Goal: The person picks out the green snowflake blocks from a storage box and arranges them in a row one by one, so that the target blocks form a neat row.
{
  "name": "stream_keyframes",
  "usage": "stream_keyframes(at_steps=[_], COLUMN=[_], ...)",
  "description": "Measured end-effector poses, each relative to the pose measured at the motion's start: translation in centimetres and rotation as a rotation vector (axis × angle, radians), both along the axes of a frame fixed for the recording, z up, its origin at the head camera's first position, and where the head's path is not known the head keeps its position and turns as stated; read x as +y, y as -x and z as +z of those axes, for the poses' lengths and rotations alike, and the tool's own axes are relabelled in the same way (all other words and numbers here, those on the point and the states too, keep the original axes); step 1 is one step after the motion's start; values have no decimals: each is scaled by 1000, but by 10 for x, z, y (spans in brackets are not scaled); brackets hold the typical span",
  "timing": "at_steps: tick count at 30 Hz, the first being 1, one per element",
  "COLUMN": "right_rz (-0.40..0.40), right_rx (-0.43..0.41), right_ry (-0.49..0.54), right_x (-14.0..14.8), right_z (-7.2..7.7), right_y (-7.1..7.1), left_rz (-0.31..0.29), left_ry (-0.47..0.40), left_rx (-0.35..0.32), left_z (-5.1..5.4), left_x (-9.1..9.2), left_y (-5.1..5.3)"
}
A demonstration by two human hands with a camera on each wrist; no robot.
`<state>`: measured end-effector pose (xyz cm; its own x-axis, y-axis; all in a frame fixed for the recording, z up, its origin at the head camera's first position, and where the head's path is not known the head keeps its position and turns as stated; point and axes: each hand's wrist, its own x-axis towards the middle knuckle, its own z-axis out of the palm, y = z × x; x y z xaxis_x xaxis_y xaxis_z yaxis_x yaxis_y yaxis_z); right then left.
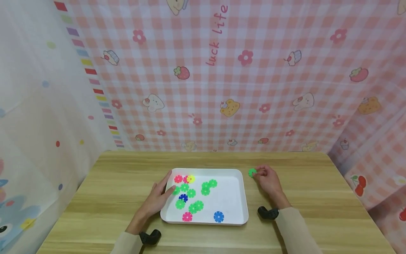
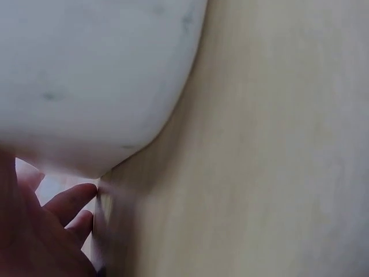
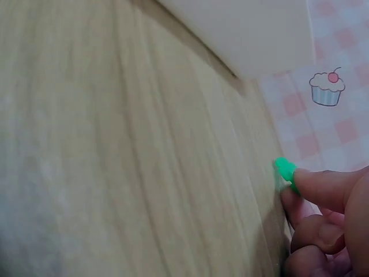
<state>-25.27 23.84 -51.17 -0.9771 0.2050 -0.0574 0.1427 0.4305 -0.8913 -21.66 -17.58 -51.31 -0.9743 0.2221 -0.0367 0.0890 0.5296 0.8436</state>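
Observation:
A white tray point(image 1: 229, 197) lies on the table, holding green, pink, yellow and blue notched plastic snowflake discs. At its left side, my left hand point(image 1: 156, 199) grips the wall, thumb over the rim and fingers along the outside. The left wrist view shows the tray's outer wall point(image 2: 92, 75) beside these fingers. Right of the tray, my right hand point(image 1: 269, 181) pinches a green snowflake disc point(image 1: 252, 172) between thumb and fingers. In the right wrist view the green disc point(image 3: 285, 168) pokes out edge-on past the thumb, close over the table.
The wooden table point(image 1: 104, 197) reaches back to a pink checked cloth point(image 1: 215, 134). Inside the tray, a blue disc point(image 1: 219, 216) lies near the front edge, apart from the green discs. A black wrist device point(image 1: 268, 213) sits by each forearm.

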Motion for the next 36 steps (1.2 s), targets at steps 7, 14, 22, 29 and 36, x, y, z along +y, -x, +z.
stream_keyframes(at_steps=[7,14,22,29,36], right_rz=[-23,-58,-102,-108,-89], right_rx=[15,22,34,54,50], right_ry=[-9,-15,-37,-26,14], right_x=[0,-2,-6,-7,-4], right_z=[-1,0,-4,-4,-2], right_y=[1,3,4,1,-1], left_rz=[-28,-45,-40,-30,-21], left_ry=[9,16,18,16,17], left_rx=[-1,22,6,-5,-11], left_z=[0,1,-1,-1,-1], left_x=[-1,-1,-3,-4,-4], left_y=[1,3,0,-3,-4])
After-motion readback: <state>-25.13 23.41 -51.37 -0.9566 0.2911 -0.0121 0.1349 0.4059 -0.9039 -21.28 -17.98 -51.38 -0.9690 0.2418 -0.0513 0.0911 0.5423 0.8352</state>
